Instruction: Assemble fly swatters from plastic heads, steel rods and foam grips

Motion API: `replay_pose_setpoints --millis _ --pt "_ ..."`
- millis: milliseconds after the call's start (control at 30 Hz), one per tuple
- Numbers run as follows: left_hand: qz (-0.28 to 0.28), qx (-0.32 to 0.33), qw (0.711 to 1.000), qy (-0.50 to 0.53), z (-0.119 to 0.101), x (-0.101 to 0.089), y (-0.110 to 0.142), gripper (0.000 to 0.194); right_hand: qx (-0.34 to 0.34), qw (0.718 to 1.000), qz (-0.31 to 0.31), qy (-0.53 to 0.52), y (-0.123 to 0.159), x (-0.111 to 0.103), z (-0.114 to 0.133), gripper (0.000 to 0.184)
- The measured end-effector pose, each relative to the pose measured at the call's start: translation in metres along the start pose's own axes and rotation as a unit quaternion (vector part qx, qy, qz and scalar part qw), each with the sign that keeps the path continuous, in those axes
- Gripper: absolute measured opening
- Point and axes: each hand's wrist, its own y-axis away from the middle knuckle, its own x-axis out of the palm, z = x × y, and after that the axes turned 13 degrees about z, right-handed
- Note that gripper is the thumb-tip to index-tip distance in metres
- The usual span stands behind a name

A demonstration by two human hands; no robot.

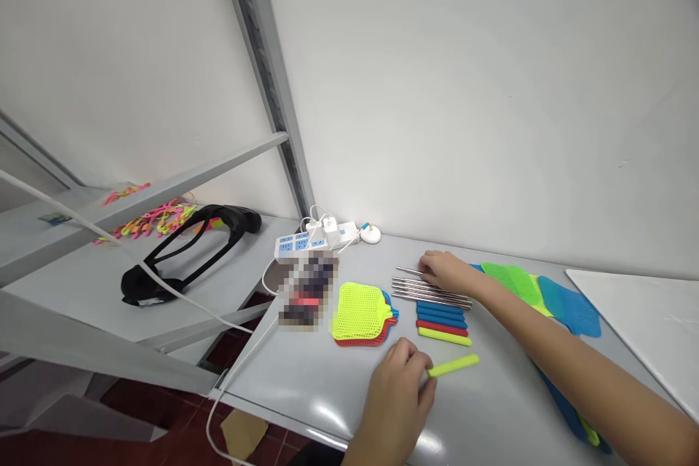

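"Where is the yellow-green tube [456, 365]?"

"It's on the near side of the table [507, 408]. The left hand [396, 397] is closed on its left end, and the rest pokes out to the right."

"Is it straight?"

"Not quite. It goes mostly left to right, but its right end tips up a bit to the far side."

"And the metal rods [431, 295]?"

"They're farther away, past the row of tubes [442, 322]. They go left to right too, but they lean the other way. Their right ends are a bit nearer."

"So the tube and the rods don't line up?"

"No, they don't point quite the same way."

"Which hand is by the rods?"

"The right hand [445, 271]. Its fingers are at the thin rod [408, 271] on the far side, and that rod's left end sticks out. I can't tell if they pinch it or just touch it."

"What's by the left hand, then?"

"The tube it holds, and the mesh squares [357, 312] just past it, a bit to the left. Their little stubs [392, 313] point right, toward the rods and the row of tubes."
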Motion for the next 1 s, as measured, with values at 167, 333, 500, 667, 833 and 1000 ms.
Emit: replay_pose_setpoints --millis 167,333,500,667,833,1000 --pt "-0.051 -0.013 0.987 0.155 -0.007 -0.007 0.008 0.010 0.031 0.993 -0.096 -0.059 0.008 -0.003 0.005 0.033" --pt "-0.192 -0.013 0.927 0.321 -0.009 -0.006 0.017 0.021 0.048 0.926 -0.329 -0.180 0.058 -0.010 0.028 0.017" --pt "-0.297 0.045 0.856 0.421 -0.021 0.007 0.014 0.022 -0.049 0.725 -0.541 -0.423 0.123 -0.007 0.088 0.014" --pt "-0.214 0.065 0.893 0.390 -0.030 0.024 0.006 0.021 -0.190 0.519 -0.460 -0.695 0.148 0.004 0.137 0.007" --pt "-0.103 0.067 0.938 0.323 -0.028 0.031 0.004 0.022 -0.215 0.510 -0.400 -0.730 0.137 0.024 0.147 0.008" --pt "-0.079 0.047 0.943 0.320 -0.024 0.027 0.005 0.021 -0.217 0.557 -0.381 -0.705 0.124 0.038 0.145 0.011"
